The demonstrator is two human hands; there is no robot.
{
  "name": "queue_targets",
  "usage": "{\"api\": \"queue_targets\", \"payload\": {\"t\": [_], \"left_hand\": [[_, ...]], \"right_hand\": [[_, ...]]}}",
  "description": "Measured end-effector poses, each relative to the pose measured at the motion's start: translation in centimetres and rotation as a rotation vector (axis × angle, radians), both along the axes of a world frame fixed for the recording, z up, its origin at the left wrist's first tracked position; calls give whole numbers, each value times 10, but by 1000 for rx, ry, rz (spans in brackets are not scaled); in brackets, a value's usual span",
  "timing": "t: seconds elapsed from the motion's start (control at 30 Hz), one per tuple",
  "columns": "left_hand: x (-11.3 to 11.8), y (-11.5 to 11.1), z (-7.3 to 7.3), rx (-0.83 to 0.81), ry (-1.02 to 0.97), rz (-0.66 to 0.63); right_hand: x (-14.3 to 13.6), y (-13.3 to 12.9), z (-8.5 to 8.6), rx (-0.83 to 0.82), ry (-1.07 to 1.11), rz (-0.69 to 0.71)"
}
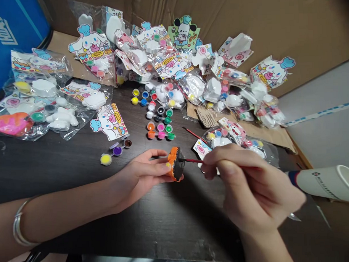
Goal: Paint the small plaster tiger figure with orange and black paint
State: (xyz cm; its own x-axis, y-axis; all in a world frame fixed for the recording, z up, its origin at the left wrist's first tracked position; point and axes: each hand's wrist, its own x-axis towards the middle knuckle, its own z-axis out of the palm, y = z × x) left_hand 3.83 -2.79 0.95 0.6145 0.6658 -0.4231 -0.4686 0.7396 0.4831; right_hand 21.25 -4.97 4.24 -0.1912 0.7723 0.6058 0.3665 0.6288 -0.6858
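Between the thumb and fingers of my left hand is a small figurine, orange on its left side and black on the right. What it depicts I cannot make out. My right hand pinches a thin red paintbrush, whose dark tip touches the black side. Left of my left hand stand small paint pots, among them a yellow pot, a purple pot and a brown pot. Beyond the figurine sit joined strips of pots, including a pink pot.
Clear bags with white figurines, paints and cartoon cards pile along the back. More bags lie at the left. A cartoon card and a second red brush lie on the dark table. A paper cup is at the right.
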Motion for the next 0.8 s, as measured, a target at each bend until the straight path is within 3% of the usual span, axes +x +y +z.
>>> {"api": "queue_targets", "payload": {"t": [0.13,0.27,0.67,0.8], "left_hand": [[0,0,1,-6,7,5],[1,1,2,-17,19,11],[1,0,2,-26,51,18],[2,1,3,-22,37,15]], "right_hand": [[0,-1,0,-1,-29,59],[-1,-1,1,27,-17,14],[0,1,-1,55,-62,49],[2,3,0,26,20,9]]}}
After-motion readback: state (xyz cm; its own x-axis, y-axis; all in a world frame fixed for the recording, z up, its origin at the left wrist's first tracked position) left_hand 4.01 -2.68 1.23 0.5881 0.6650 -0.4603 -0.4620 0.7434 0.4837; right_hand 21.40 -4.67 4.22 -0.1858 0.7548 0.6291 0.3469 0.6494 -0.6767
